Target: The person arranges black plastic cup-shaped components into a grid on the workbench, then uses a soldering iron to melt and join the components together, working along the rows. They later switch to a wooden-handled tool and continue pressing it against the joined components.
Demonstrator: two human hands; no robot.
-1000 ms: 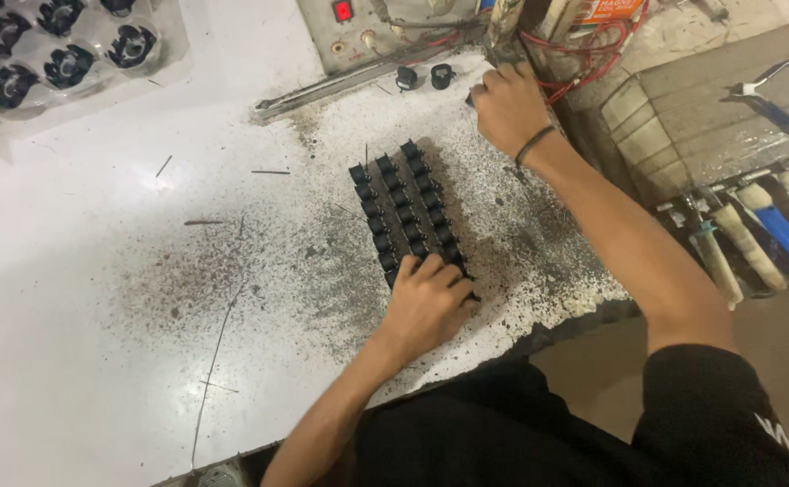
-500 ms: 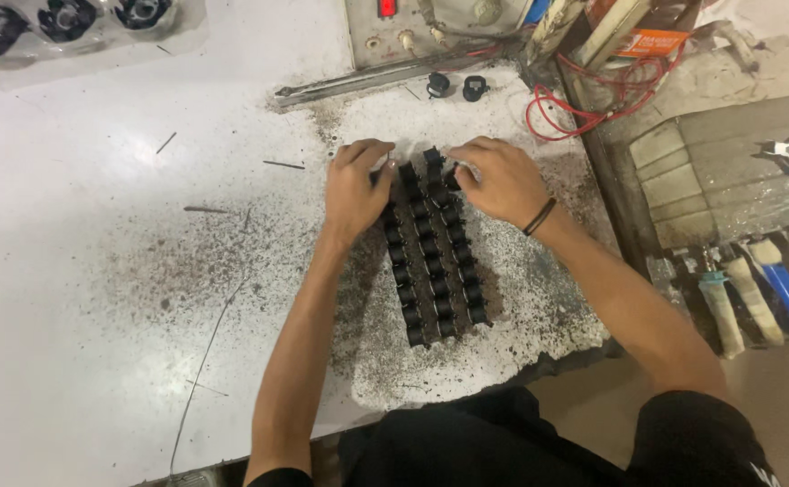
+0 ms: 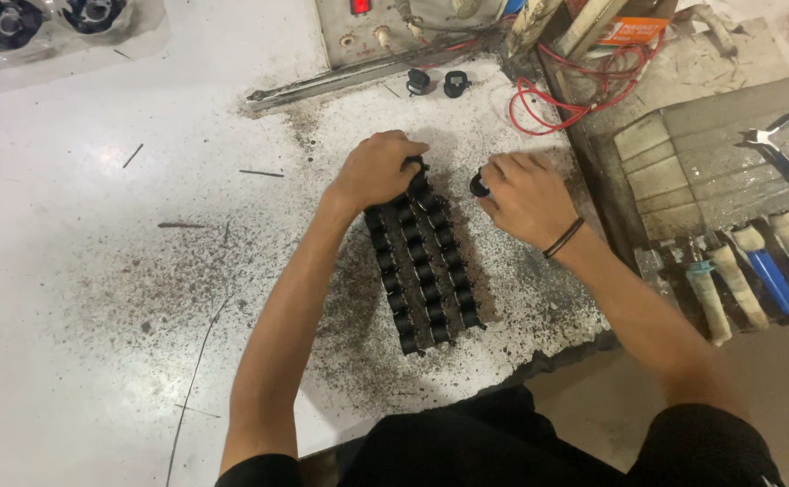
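Three rows of small black plastic parts (image 3: pixel 426 275) lie side by side on a white, dust-speckled table (image 3: pixel 97 271). My left hand (image 3: pixel 375 169) rests on the far end of the rows, fingers curled over a black part there. My right hand (image 3: pixel 522 197) is just right of the rows and pinches a small black ring-shaped part (image 3: pixel 479 185) at its fingertips. A dark band circles my right wrist.
Two more loose black parts (image 3: pixel 437 83) lie at the back beside a metal bar (image 3: pixel 340 79) and a grey box with a red switch (image 3: pixel 358 7). Red wires (image 3: pixel 548 99) coil at the back right. Pliers (image 3: pixel 787 149) and blue-handled tools (image 3: pixel 778 275) lie to the right.
My left hand moved from the near end of the rows to the far end. My right hand came back from the rear right corner and now sits just right of the rows, pinching a ring part.
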